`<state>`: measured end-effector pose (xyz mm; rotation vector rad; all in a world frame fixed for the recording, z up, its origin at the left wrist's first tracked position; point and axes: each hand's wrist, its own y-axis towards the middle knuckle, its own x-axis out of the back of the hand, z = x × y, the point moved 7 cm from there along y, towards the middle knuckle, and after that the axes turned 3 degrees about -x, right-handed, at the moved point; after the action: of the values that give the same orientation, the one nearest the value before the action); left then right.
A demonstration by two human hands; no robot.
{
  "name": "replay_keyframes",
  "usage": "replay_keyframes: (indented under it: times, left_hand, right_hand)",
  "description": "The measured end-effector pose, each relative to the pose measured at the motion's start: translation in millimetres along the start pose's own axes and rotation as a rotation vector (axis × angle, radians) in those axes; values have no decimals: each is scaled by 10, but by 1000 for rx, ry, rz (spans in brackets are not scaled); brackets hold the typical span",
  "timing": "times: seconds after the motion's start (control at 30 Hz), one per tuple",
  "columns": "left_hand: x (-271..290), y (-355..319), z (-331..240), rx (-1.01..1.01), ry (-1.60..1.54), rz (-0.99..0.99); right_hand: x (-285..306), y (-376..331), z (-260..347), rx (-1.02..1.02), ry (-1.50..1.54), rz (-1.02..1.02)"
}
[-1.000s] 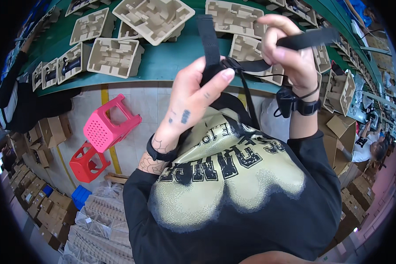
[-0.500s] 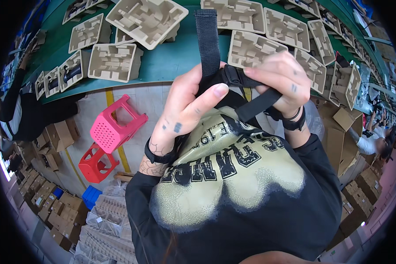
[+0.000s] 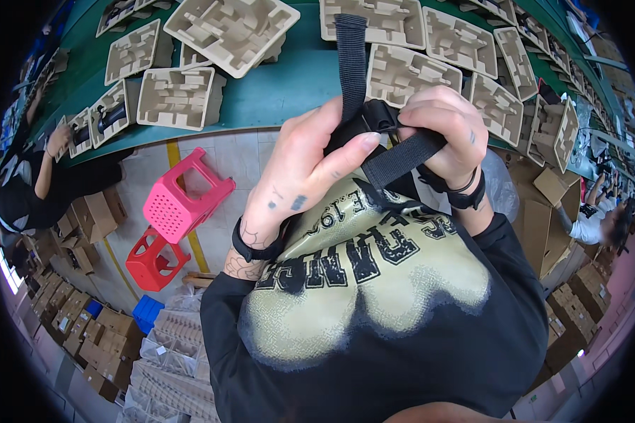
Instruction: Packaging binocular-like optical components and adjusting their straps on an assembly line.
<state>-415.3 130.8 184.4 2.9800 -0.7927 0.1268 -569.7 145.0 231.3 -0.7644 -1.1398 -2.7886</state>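
A black webbing strap [image 3: 351,60] with a dark plastic buckle [image 3: 379,115] is held up in front of my chest. My left hand [image 3: 307,155] closes round the strap just left of the buckle, thumb pressed along the near side. One strap end stands up past these fingers over the table edge. On the other side my right hand [image 3: 448,130] pinches the strap against the buckle's right side. From its fingers a second webbing end [image 3: 406,158] slants down to the left, across the front of my shirt. Both palms hide part of the strap.
A green worktable [image 3: 275,99] ahead carries several moulded pulp trays [image 3: 176,99]. On the floor to the left are a pink stool [image 3: 183,197] and a red stool [image 3: 155,261]. Cardboard boxes [image 3: 536,204] stand at the right. Another person [image 3: 35,176] works at far left.
Both hands and the buckle have shifted slightly; the upright strap end has moved right. The lower webbing end now lies flatter and further left. The person at left has leaned in, reaching toward a tray.
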Motion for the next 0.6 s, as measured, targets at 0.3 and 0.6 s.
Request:
replay_keyframes:
  times: [0.3,0.6]
  left_hand:
    - [74,10,-81,-87,117,-11]
    - [63,32,25,98,-21,81]
  right_hand:
    - [-85,-6,-1,-38,127,105]
    - [-86,-57,45,-22,-8,16]
